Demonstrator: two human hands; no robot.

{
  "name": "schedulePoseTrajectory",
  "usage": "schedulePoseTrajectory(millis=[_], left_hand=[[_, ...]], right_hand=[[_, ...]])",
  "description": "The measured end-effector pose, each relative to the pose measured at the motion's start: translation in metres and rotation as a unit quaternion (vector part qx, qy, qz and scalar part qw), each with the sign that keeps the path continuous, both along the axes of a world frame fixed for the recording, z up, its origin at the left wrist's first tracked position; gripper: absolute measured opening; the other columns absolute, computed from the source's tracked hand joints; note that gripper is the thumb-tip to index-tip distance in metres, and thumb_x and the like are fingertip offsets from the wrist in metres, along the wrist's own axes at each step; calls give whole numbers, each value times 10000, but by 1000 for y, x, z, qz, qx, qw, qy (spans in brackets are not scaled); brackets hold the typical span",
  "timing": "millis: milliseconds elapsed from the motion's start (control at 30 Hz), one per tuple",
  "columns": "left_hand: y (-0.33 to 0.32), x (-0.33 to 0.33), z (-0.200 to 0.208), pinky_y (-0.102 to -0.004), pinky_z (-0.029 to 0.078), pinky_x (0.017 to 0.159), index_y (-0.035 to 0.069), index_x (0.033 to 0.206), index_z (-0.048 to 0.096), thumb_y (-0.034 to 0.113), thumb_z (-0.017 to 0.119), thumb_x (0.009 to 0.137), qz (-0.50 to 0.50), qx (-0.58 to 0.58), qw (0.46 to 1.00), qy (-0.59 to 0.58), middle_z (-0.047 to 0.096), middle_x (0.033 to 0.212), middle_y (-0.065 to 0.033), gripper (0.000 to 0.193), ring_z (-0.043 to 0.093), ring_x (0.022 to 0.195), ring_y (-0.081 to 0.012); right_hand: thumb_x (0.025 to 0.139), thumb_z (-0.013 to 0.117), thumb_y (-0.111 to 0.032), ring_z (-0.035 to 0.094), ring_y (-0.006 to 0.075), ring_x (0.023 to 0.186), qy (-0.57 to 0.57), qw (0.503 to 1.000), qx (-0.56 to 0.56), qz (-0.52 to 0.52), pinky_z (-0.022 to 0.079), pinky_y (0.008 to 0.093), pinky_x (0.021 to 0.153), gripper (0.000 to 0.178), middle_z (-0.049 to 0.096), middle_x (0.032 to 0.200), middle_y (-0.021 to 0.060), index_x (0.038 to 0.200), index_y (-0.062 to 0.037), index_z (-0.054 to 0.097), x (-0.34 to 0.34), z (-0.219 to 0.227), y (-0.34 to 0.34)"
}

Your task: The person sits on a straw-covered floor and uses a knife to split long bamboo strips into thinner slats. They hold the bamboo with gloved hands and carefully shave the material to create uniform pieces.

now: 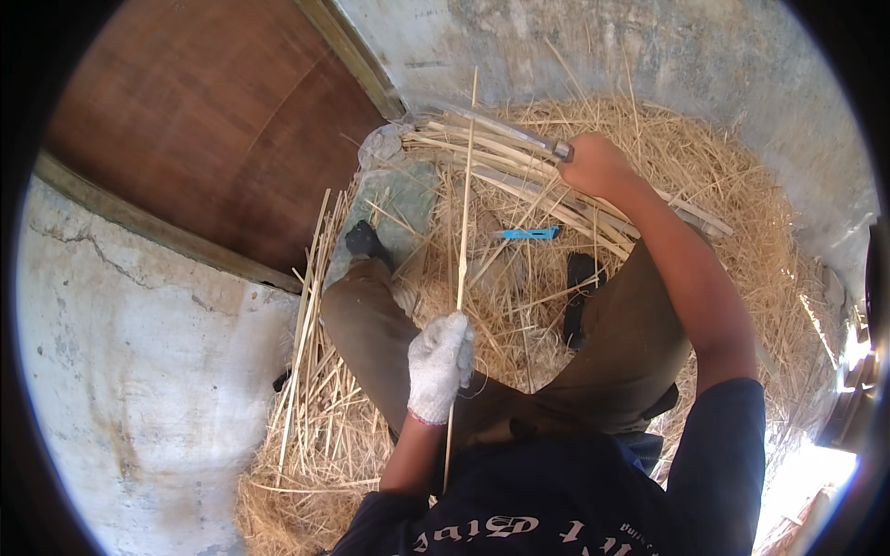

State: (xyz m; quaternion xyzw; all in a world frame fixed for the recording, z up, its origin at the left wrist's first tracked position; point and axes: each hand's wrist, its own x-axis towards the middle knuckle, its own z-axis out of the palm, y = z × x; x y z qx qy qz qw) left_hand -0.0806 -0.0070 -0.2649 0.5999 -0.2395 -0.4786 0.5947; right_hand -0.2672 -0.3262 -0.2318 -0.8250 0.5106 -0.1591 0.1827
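My left hand [440,366], in a white knitted glove, is closed round a long thin bamboo strip [465,204]. The strip stands nearly lengthwise before me, its lower end running down past my wrist toward my shirt. A thicker, rough spot shows on it just above the glove. Bare and wrapped round a handle, my right hand [593,167] holds a long-bladed knife [519,134] out to the far right. Its blade points left, and its tip end passes behind or close to the strip's upper part; whether they touch, I cannot tell.
A blue utility knife [528,233] lies on the shavings between my feet. Split bamboo pieces [547,195] are heaped beyond it, and more strips [306,343] lie along my left. Shavings [742,213] cover the floor. A brown door panel [213,120] and worn walls [130,343] stand close by.
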Motion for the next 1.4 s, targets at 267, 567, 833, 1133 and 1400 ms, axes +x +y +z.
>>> schedulePoseTrajectory(millis=[267, 567, 833, 1133, 1400], left_hand=[[2, 3, -2, -251, 317, 341, 48, 877, 616, 293, 592, 1066, 5, 5, 1000, -4, 441, 520, 14, 310, 387, 367, -94], [6, 1, 9, -252, 314, 338, 27, 871, 609, 341, 533, 1086, -50, -22, 996, 72, 426, 512, 14, 388, 380, 364, -93], [8, 4, 10, -250, 302, 361, 44, 887, 618, 317, 530, 1097, -55, -9, 997, 60, 436, 522, 24, 355, 373, 385, -76], [13, 9, 13, -249, 302, 332, 34, 884, 614, 340, 533, 1088, -56, -30, 995, 73, 395, 515, 36, 377, 341, 364, -79], [7, 10, 10, -253, 301, 323, 30, 874, 610, 342, 504, 1097, -73, -3, 994, 76, 394, 503, 19, 398, 344, 350, -90]], right_hand=[[815, 659, -248, 732, 350, 797, 116, 988, -58, 85, 592, 452, 762, 225, 737, 845, 132, 946, -99, 764, 0, 5, 10], [825, 658, -277, 729, 326, 816, 29, 1000, -3, -4, 586, 454, 757, 211, 734, 869, 123, 909, -105, 746, 8, -5, 1], [834, 667, -278, 726, 344, 833, 85, 996, -30, 9, 582, 476, 769, 222, 740, 898, 150, 928, -96, 751, -11, 9, -1], [800, 670, -238, 722, 356, 777, 99, 987, -96, 87, 586, 480, 753, 200, 729, 814, 164, 895, -83, 754, -9, 14, 25], [800, 668, -246, 749, 316, 837, 113, 987, -41, -102, 601, 455, 772, 207, 742, 852, 141, 922, -107, 762, -12, 34, 21]])
